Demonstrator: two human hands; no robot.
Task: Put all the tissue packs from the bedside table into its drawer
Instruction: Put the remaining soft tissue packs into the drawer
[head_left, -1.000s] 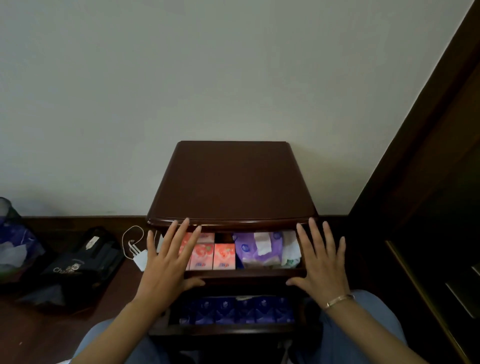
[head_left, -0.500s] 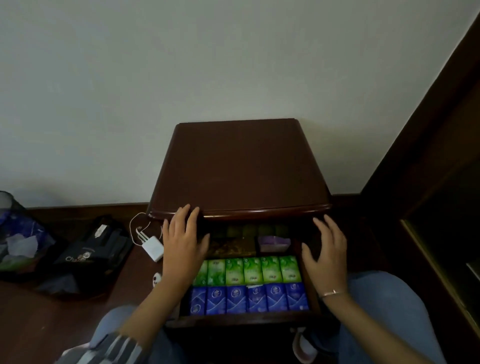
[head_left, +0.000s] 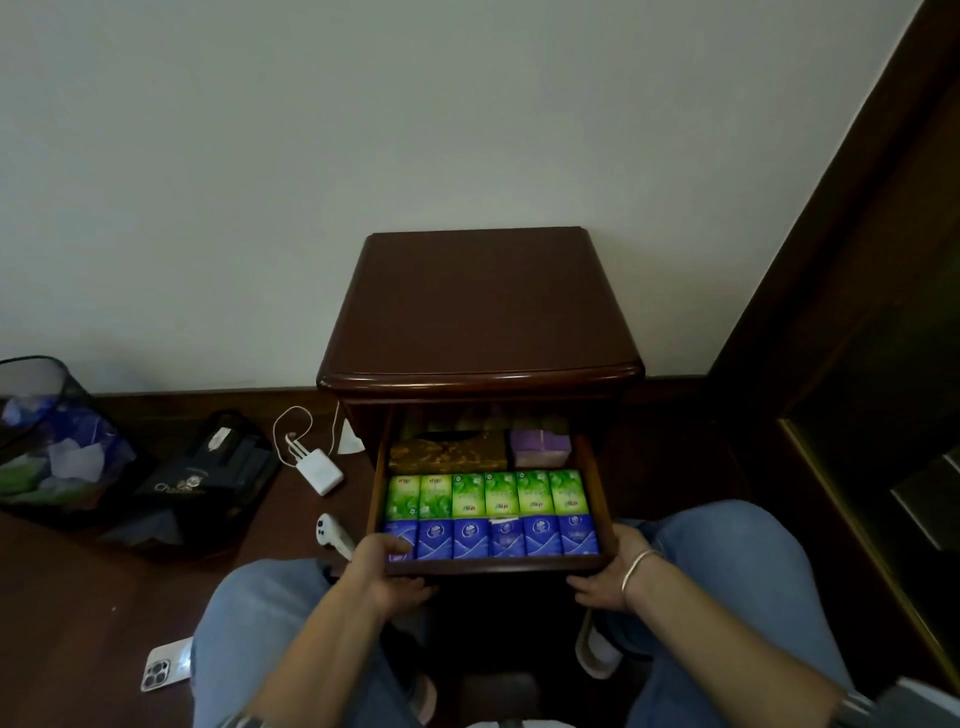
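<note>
My left hand (head_left: 387, 574) grips the front left corner of the dark wooden pull-out drawer (head_left: 597, 478), thumb over the rim onto a blue pack, fingers curled below out of sight. My right hand (head_left: 605, 584), silver bangle on the wrist, clamps the front right corner, fingers under the front board, so I cannot tell how they lie. The drawer sits at 12 o'clock from my knees, pulled well out.

Inside, nearest the front: a row of small blue plastic-wrapped tissue packs (head_left: 506, 538), touching side by side. Behind it, a row of green plastic-wrapped tissue packs (head_left: 485, 494). Past those, a gold patterned tissue box (head_left: 447, 454) at 11 o'clock and a stack of purple soft tissue packs (head_left: 540, 447) at 1 o'clock.

Handling guess: packs are light, soft, squashy, with slick film; pinch across the short sides. The loaded drawer likely runs stiff, so take both front corners evenly.

The dark glossy bedside table top (head_left: 480, 312) shows no packs; the task looks near done.

Hard to read: the drawer's rear under the top is in shadow, and pack print is too small. The cabinet below the drawer is black. A white charger brick with cable (head_left: 319, 470) lies on the floor at 10 o'clock.
</note>
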